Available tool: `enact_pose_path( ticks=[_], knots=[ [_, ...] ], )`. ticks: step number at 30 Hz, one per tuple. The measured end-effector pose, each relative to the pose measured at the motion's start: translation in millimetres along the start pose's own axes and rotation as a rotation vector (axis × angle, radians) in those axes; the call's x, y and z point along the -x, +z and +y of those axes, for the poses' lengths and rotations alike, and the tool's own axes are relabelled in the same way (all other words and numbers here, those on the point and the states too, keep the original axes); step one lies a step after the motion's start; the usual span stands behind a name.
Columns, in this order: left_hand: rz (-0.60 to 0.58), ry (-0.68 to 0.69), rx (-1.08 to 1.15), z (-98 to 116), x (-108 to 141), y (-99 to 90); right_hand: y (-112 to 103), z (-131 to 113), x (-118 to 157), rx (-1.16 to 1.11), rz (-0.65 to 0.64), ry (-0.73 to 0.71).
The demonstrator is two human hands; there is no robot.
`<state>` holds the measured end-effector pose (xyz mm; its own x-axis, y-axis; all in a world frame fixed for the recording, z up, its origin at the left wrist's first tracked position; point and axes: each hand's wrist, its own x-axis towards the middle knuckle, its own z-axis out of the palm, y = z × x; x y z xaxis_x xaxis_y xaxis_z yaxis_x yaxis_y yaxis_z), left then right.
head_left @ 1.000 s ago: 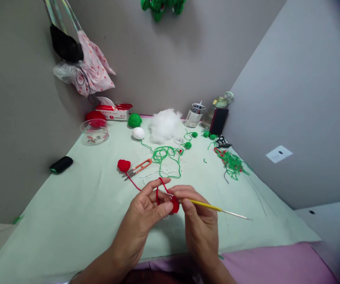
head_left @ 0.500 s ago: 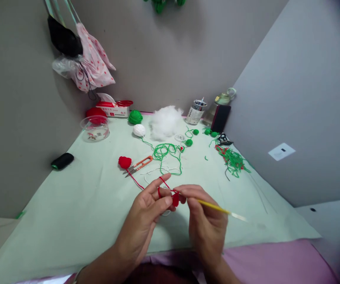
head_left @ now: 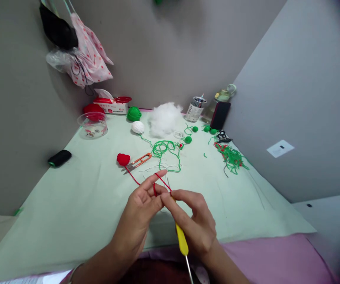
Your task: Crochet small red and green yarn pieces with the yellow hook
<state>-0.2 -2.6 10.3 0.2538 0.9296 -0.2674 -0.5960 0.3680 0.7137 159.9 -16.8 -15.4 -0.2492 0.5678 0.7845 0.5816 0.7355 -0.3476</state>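
Looks like a stitch is being worked here: the left hand [head_left: 142, 203] is pinching near the working end of the red yarn [head_left: 163, 182], index finger sticking out apart with the strand lying over it. The right hand [head_left: 198, 221] is clamping its fingers on the yellow-handled hook [head_left: 182, 238], its thin metal tip poking up near that strand — both hands' fingertips are meeting there, hiding any stitches. The red ball [head_left: 123, 159] is sitting on the table [head_left: 69, 221] beside the snips [head_left: 142, 159]. I'm guessing the next move is calling for steady tension.
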Motion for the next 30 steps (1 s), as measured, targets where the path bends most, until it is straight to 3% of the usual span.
enact_pose_path(
  ticks=[2, 4, 8, 12, 17, 23, 26, 30],
  knots=[
    [-0.037, -0.144, 0.079, 0.0, -1.5, -0.4, 2.3, 0.1, 0.0, -0.042, 0.073, 0.084],
    [-0.059, -0.204, 0.106, 1.7, -2.8, -1.1, 1.1, -1.3, -3.5, -0.224, 0.182, 0.233],
    [-0.048, -0.073, 0.009, 4.1, -1.3, 0.0, -5.3, -6.4, -14.0, -0.639, 0.256, 0.466],
    [-0.091, 0.028, -0.090, 0.8, 1.7, 1.1, -3.5, -9.9, -19.8, -0.499, 0.185, 0.411],
    [-0.060, 0.042, -0.129, -1.2, 0.6, -0.4, 4.1, -10.9, -15.9, -0.444, 0.188, 0.368],
    [-0.014, -0.064, 0.083, -2.1, -2.9, 1.6, 7.6, -9.3, -1.5, -0.064, 0.149, 0.172],
    [-0.003, -0.119, 0.143, 0.7, -3.9, 0.3, 4.8, -7.8, -3.6, -0.263, 0.236, 0.307],
    [0.029, -0.032, 0.087, 3.0, -2.3, 1.4, 2.7, -6.8, -12.0, -0.650, 0.309, 0.550]
  ],
)
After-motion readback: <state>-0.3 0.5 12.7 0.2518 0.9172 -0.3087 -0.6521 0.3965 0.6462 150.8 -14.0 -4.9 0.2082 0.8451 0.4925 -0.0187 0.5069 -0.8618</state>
